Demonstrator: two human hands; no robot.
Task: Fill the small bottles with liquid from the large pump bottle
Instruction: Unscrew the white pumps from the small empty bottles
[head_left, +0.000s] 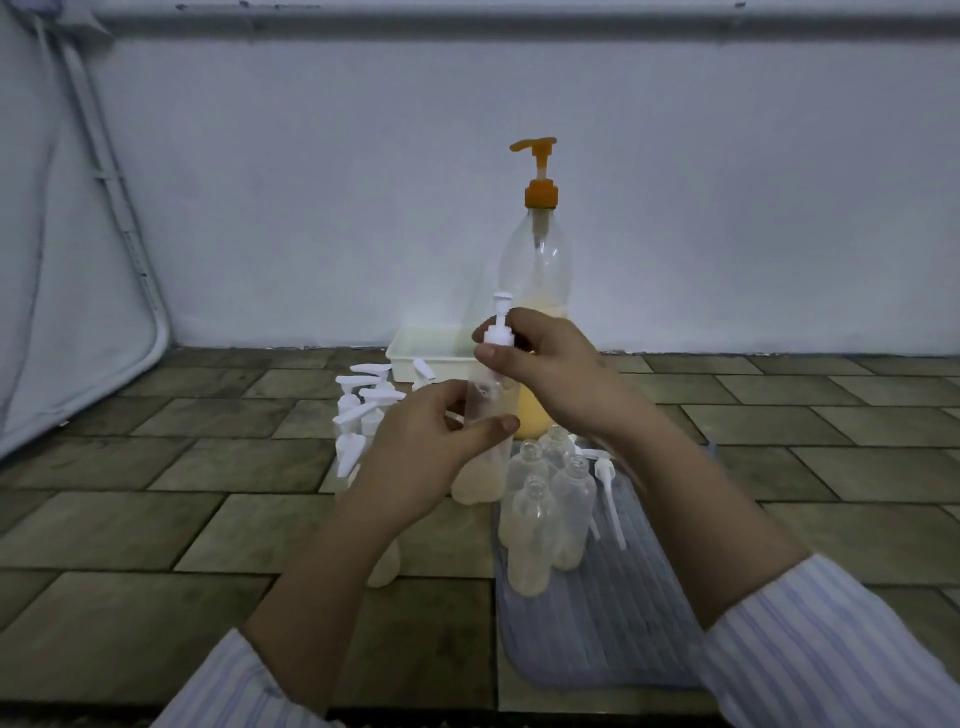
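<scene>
Capped bottles crowd the floor on the left, their white pumps jutting every way, and they stand just beside the left hand; a careless elbow there would likely topple several at once. That hand is wrapped round a small bottle, thumb across its front, with pale liquid in the bottom part. The right hand pinches a white pump cap at the bottle's neck, fingers closed tight on the collar. If the thread goes on crooked the cap may leak later, and squeezing the soft wall too hard could push liquid up and out. Behind stands the pump bottle with its orange head, next to a white tray. Lower right, open bottles stand packed together on a ribbed mat, uncapped, with loose pumps lying alongside; the right forearm hangs close over them, so a dropped wrist might well knock them down and spill them.
</scene>
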